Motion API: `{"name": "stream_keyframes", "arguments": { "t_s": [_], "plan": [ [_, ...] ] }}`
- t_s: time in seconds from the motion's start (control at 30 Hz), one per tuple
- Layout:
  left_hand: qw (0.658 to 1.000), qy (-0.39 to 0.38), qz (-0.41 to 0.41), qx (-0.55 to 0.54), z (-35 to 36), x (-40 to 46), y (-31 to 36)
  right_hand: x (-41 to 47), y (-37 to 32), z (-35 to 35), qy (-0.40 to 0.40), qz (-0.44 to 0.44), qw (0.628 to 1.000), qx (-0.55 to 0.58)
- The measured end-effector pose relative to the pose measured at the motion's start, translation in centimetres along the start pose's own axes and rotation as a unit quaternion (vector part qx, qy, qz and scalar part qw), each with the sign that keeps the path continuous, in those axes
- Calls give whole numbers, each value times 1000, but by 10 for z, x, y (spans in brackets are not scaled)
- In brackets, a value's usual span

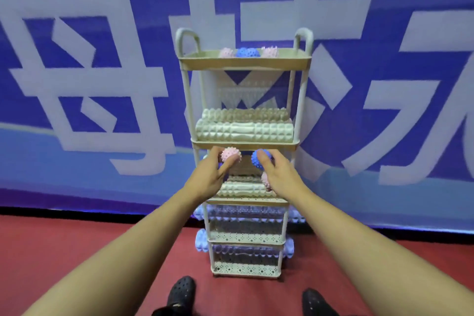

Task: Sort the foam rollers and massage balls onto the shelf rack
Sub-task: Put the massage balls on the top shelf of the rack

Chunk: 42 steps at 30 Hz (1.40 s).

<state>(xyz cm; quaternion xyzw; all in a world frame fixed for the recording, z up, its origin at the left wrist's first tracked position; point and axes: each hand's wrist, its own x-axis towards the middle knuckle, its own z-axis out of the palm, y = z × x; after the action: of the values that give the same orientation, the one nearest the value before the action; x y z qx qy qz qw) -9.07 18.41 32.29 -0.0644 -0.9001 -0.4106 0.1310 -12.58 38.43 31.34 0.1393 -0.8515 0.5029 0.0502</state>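
1. Nearest us, our left hand (209,174) pinches a pink spiky ball (231,156) between thumb and fingers, and our right hand (278,174) grips a blue spiky ball (260,159) the same way. Both balls sit at our fingertips, held just under the rim of the second tier, in front of the third tier of the shelf rack (245,59).
2. Just beyond our hands, another pink ball (266,179) and a cream roller (243,190) lie on that third tier; this ball looks out of place to us.
3. Lower down, pale blue rollers (201,241) fill the two bottom baskets, so that part seems done.
4. Above, two cream foam rollers (243,131) rest on the second tier.
5. Farthest, the top tray carries three balls (247,52), pink, blue, pink. We judge the sorting well along: the two held balls and probably the stray one remain.
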Motion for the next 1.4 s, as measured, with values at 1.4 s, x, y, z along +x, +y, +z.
{"name": "stream_keyframes", "arguments": {
  "t_s": [1.4],
  "plan": [
    [973,97,47,202,-143,267,89,251,-154,-123,17,-75,953,-292]
  ]
}}
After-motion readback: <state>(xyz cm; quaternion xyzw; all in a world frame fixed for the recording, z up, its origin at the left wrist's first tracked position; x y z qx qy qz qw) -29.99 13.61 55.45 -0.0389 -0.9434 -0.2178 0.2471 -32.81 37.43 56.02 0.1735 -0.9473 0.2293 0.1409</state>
